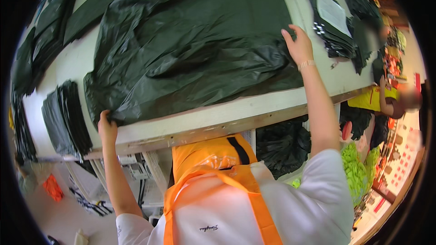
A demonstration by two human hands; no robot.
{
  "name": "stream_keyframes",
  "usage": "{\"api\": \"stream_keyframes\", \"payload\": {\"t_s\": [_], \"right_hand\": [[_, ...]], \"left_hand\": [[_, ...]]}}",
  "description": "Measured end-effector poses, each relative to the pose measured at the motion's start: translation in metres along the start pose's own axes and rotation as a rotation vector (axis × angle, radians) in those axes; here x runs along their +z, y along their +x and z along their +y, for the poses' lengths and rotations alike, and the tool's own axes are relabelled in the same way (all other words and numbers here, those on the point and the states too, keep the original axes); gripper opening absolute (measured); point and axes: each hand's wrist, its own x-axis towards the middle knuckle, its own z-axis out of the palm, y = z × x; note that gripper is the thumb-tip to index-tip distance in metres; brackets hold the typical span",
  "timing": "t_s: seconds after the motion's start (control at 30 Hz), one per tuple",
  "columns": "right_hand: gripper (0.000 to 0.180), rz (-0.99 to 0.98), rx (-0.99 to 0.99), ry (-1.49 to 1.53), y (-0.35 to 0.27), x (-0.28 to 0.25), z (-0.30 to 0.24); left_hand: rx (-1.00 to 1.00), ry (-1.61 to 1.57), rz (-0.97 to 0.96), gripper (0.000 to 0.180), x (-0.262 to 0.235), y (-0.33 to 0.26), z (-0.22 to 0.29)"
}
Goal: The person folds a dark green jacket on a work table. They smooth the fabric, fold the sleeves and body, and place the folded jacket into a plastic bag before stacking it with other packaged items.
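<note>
On the table [218,118] the dark fabric [190,50] lies rumpled, your left hand [106,129] pinching its near corner, right hand [299,45] flat on its far edge; likely light, limp, slippery, so grip corners.

A single head-worn fisheye view looks steeply down and forward from above the person's shoulders, close over the white worktop [218,118]. Its straight edge bends toward the dark round rim. Both forearms enter from the lower edge, and floor shows beneath the worktop.
</note>
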Motion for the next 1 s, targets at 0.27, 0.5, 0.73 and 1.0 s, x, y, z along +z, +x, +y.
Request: {"api": "stream_keyframes", "payload": {"t_s": [0.27, 0.5, 0.73, 1.0], "right_hand": [[0.035, 0.024, 0.316, 0.390, -0.091, 0.000, 0.015], [0.027, -0.089, 0.319, 0.286, -0.080, -0.027, 0.076], [0.053, -0.425, 0.505, 0.195, -0.008, -0.024, 0.056], [0.044, -0.486, 0.472, 0.450, 0.008, 0.027, 0.085]], "left_hand": [[0.840, 0.171, -0.006, 0.054, 0.031, -0.015, 0.271], [0.609, 0.252, -0.127, 0.098, 0.078, 0.053, 0.242], [0.592, 0.287, -0.170, 0.085, 0.013, 0.047, 0.243], [0.455, 0.425, -0.247, 0.086, -0.038, 0.021, 0.219]]}}
